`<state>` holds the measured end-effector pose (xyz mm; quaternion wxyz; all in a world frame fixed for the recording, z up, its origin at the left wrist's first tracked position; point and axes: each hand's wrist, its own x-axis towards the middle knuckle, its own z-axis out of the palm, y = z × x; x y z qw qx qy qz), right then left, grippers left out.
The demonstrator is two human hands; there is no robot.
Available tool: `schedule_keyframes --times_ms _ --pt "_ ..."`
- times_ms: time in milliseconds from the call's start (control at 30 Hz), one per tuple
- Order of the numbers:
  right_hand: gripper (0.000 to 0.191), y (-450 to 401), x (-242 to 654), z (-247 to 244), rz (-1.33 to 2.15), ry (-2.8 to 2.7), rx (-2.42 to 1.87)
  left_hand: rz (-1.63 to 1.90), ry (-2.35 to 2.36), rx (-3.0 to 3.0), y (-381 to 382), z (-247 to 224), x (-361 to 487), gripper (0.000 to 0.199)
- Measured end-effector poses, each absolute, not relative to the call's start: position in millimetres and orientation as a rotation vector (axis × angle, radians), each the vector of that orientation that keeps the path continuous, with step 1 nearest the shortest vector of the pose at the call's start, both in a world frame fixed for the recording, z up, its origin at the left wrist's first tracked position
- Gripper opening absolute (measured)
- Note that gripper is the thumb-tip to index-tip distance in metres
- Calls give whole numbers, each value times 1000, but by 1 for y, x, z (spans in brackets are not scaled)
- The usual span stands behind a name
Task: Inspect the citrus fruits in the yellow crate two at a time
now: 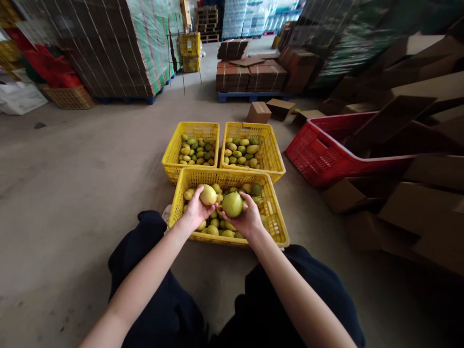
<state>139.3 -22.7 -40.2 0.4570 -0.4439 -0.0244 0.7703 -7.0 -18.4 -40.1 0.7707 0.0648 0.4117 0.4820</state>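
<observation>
My left hand is closed around a pale yellow fruit, smooth and oval like a lemon. In my right hand is a rounder, greener fruit of the same look, with a small bump near its top. Both hands are side by side above the near yellow crate, the two fruits a little apart. Loose yellow and green fruits lie inside that crate, partly hidden by my hands.
Behind it stand two more yellow crates of similar fruit. To the right, a red crate sits among cardboard boxes. Farther back are a blue pallet with stacked cardboard and a tall wrapped stack.
</observation>
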Motion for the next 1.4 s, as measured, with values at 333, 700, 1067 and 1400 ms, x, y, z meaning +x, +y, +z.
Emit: schedule_keyframes --times_ms 333,700,1067,1400 --pt "55 -26 138 -46 1243 -732 -1150 1551 1079 833 -30 -39 -7 53" --pt "50 -29 135 -60 520 -1460 -1021 1493 1149 1902 -30 -49 -13 44" --pt "50 -29 135 -63 448 -1502 -1044 1462 1144 1996 -30 -47 -15 45" --pt "48 -29 134 -62 493 -1488 -1076 1414 1150 1909 -28 -50 -15 45"
